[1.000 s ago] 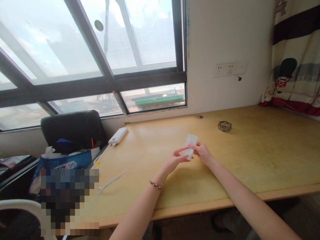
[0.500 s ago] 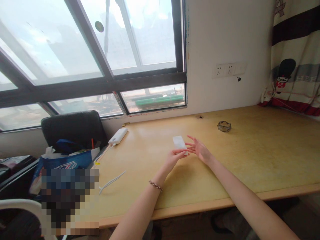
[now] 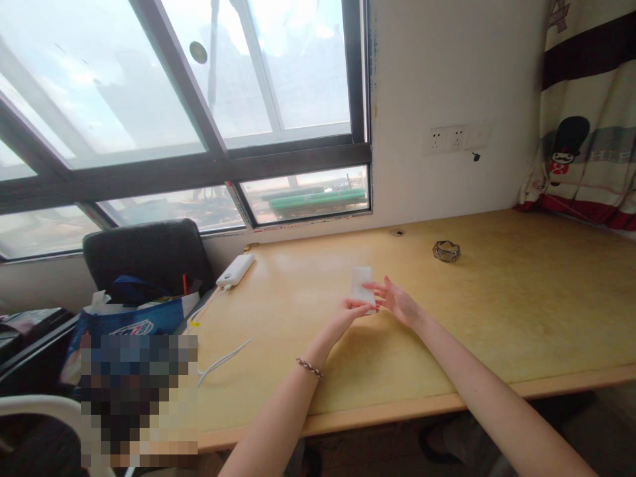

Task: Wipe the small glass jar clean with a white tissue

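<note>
My left hand [image 3: 352, 314] is closed on the lower end of a thin, whitish rectangular piece [image 3: 360, 278], pinching it between thumb and fingers. The piece is held up over the desk and looks somewhat see-through; its exact kind is not clear. To its right, my right hand [image 3: 397, 301] is open with the fingers apart. One of its fingertips overlaps the face of the piece, and whether it presses on it cannot be made out. A braided bracelet [image 3: 309, 368] circles my left wrist.
The wooden desk [image 3: 521, 298] stretches below the window. On it are a dark metal ring-shaped object [image 3: 446, 251], a white power bank [image 3: 235, 270] with a cable, and a loose white cable end [image 3: 226, 360]. A black chair [image 3: 146, 255] bears a blue bag [image 3: 134, 321] at left.
The whitish piece has turned more upright and shifted slightly right. My right hand's fingers have moved a little left, across its face. My left hand keeps its hold.
</note>
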The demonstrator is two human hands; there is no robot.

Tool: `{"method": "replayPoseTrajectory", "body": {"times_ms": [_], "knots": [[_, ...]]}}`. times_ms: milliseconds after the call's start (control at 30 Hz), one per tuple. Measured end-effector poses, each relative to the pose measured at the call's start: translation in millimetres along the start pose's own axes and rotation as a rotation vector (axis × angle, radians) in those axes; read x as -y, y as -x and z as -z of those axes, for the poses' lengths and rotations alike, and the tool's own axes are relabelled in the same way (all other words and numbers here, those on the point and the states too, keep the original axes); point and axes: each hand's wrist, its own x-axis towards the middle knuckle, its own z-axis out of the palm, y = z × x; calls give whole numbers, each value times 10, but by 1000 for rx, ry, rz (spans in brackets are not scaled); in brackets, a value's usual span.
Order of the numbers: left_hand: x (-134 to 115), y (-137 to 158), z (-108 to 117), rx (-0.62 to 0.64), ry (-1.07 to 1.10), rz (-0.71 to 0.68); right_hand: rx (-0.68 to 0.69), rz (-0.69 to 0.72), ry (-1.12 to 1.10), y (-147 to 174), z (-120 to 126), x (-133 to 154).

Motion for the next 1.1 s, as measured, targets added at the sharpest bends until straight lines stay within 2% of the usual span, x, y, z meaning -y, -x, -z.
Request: {"method": "replayPoseTrajectory", "body": {"times_ms": [200,400,467,567,733,833,900,967,1033,1100], "knots": [[-24,36,13,38,12,60,-68,78,-57,-14,26,25],[12,19,3,25,32,81,-177,165,-82,-68,91,3],[43,-10,14,-21,38,95,-231,210,-115,-97,137,-9],[77,-61,46,-161,41,95,-316,283,-165,-134,212,-14],[129,-116,144,-350,96,-3,-363,332,-150,-174,300,-44],[177,-130,215,-462,35,-37,-421,301,67,-204,337,-122],[201,-124,239,-571,-110,-97,-513,316,349,-221,362,-191],[206,-100,222,-610,-303,-219,-606,360,618,-231,382,-251],[192,-58,161,-507,-473,-356,-643,401,789,-231,392,-287],[165,-6,74,-303,-612,-439,-576,422,905,-223,386,-299]]}}
